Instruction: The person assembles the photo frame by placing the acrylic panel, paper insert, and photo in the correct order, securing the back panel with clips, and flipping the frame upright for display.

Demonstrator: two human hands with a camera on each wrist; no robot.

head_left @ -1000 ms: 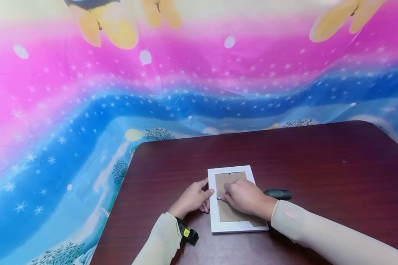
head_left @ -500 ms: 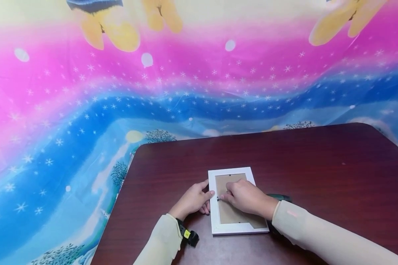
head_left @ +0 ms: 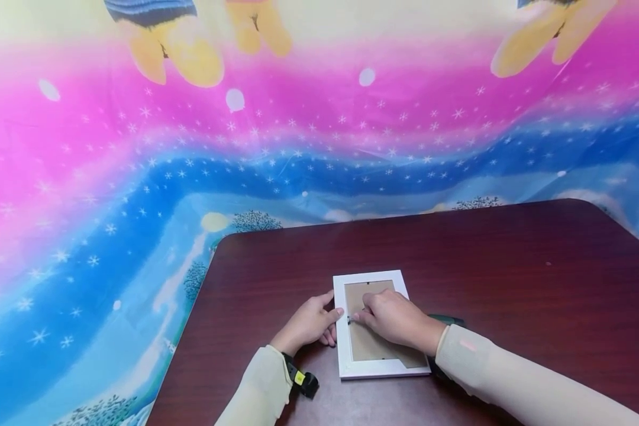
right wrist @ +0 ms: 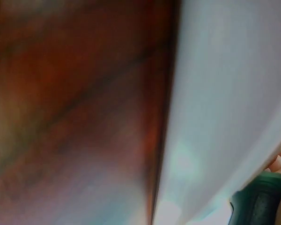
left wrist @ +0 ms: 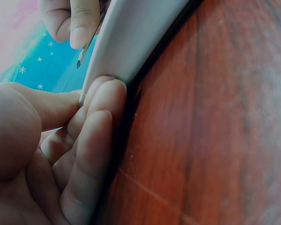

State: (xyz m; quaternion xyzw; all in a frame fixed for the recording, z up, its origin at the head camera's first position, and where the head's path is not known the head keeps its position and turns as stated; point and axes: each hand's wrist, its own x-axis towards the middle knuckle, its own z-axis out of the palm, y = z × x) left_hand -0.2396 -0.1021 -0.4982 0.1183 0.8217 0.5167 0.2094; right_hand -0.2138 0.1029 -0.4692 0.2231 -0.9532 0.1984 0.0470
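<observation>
A white picture frame [head_left: 342, 355] lies back side up, its brown backing board [head_left: 370, 349] showing small dark tabs [head_left: 383, 358] at the inner edges. My left hand [head_left: 309, 322] grips the frame's left side, thumb on the top edge and fingers against the side wall, as the left wrist view shows. My right hand [head_left: 396, 316] is over the backing and holds a screwdriver with a dark green handle [head_left: 448, 320]. Its thin metal tip [left wrist: 80, 58] shows beyond the right thumb in the left wrist view, near the left inner edge. The right palm hides most of the tool.
The frame rests on a dark red-brown wooden table [head_left: 484, 254] with rounded far corners. Behind it hangs a pink and blue patterned cloth [head_left: 298, 130]. A black strap device [head_left: 305, 381] is on the left wrist.
Both hands stay at the same places on the frame. The screwdriver's green handle sits slightly lower and is more covered by the right wrist. The head view has shifted slightly.
</observation>
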